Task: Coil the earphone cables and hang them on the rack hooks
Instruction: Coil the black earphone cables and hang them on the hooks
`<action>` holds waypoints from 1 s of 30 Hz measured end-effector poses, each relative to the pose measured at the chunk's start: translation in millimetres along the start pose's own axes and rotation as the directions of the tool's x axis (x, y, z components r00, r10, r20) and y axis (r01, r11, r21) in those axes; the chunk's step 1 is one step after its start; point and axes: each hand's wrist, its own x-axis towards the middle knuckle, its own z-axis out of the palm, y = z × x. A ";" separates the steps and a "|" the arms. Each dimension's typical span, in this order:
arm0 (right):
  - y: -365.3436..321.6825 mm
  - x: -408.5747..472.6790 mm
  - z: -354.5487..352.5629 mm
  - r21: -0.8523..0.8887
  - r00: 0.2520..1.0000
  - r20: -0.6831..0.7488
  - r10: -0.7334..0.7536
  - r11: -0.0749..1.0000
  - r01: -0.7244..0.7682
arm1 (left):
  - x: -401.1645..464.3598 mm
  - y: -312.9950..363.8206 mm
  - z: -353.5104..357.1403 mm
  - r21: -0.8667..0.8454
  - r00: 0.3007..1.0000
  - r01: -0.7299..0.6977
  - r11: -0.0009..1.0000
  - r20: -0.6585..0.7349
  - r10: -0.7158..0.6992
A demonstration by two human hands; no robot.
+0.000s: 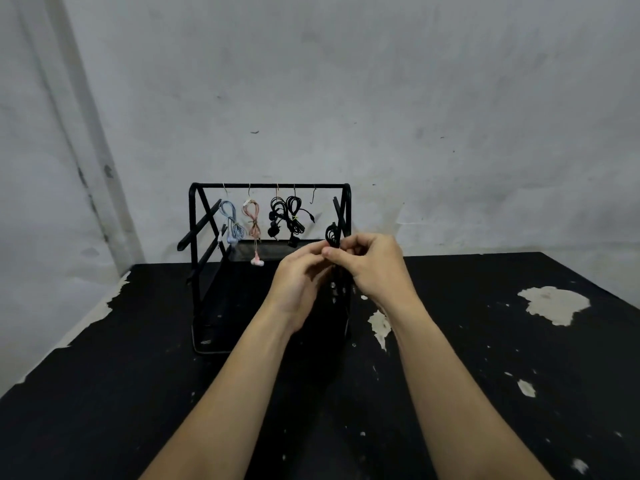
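Left hand and right hand raised together, fingers pinching

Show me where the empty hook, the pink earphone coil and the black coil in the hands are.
empty hook (313, 197): head view, on its curved wire.
pink earphone coil (251, 216): head view, on the hanging loop.
black coil (332, 233): head view, on the loop above the fingers.

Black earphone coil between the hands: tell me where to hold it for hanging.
Pinch the black earphone coil at its bunched waist, below the top loop, from the near side. The loop stands upright and free, ready for the empty hook.
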 end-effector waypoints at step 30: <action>0.5 16.5 -11.1 -0.032 0.924 0.381 0.024 0.999 -0.013 | 0.3 9.3 5.9 0.468 0.989 -0.147 0.872 0.045 0.143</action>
